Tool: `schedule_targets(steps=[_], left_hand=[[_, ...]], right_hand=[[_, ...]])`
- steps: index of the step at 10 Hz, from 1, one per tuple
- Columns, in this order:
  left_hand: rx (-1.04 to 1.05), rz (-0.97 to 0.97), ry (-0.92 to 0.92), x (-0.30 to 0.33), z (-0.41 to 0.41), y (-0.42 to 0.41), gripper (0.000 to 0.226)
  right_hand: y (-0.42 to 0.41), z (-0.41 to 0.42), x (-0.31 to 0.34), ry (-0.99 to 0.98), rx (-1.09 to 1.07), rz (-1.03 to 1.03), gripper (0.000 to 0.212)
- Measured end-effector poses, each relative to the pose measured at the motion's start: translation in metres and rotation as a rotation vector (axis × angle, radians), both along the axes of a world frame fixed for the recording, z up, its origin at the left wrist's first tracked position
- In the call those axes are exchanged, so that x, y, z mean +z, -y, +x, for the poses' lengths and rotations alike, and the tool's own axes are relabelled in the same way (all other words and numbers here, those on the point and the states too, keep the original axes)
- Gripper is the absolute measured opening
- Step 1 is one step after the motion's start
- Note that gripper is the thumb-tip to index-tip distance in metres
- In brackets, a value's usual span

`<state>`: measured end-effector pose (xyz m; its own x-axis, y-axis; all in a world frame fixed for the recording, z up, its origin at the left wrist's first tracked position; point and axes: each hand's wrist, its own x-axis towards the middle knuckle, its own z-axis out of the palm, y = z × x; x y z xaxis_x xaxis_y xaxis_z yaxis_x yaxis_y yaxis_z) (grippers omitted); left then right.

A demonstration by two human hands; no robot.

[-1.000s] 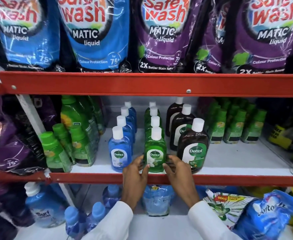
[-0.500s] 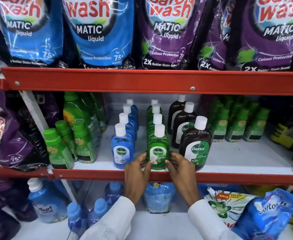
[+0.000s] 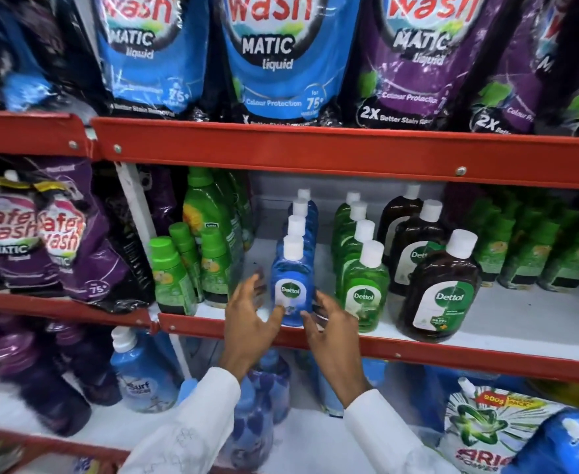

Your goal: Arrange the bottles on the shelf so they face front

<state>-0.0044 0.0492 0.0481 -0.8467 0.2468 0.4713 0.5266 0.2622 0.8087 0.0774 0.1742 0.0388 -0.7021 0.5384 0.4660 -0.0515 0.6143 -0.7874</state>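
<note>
On the middle shelf (image 3: 486,352) stand three rows of white-capped Dettol bottles: blue, green and brown. The front blue bottle (image 3: 293,278) faces forward, label showing. My left hand (image 3: 248,319) is just left of it, fingers spread and blurred, thumb at the bottle's lower front. My right hand (image 3: 332,330) is at its lower right side, fingers apart, fingertips by the base. Neither hand is closed around it. The front green bottle (image 3: 363,289) and front brown bottle (image 3: 442,289) also show their labels to the front.
Green-capped bottles (image 3: 171,275) crowd the shelf's left end and more stand at the back right (image 3: 527,254). Safe Wash pouches (image 3: 274,56) hang over the red rail above. Below are a Surf bottle (image 3: 137,374), blue bottles and an Ariel pack (image 3: 479,436).
Both hands left the front green bottle and moved left to the front blue bottle. The view shifted closer and to the left.
</note>
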Motion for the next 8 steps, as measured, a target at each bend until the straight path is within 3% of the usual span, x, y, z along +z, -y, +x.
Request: schedule_targets(steps=[2, 7, 8], left_hand=[[-0.15, -0.098, 0.045, -0.009, -0.023, 0.008, 0.046], [-0.137, -0.059, -0.03, -0.015, -0.026, 0.009, 0.044], [-0.067, -0.015, -0.13, -0.012, -0.014, 0.012, 0.05]], right_hand=[[-0.004, -0.011, 0.002, 0.054, -0.01, -0.034, 0.033], [-0.007, -0.011, 0.006, 0.094, 0.017, -0.038, 0.033], [-0.003, 0.007, 0.012, -0.036, -0.084, -0.157, 0.039]])
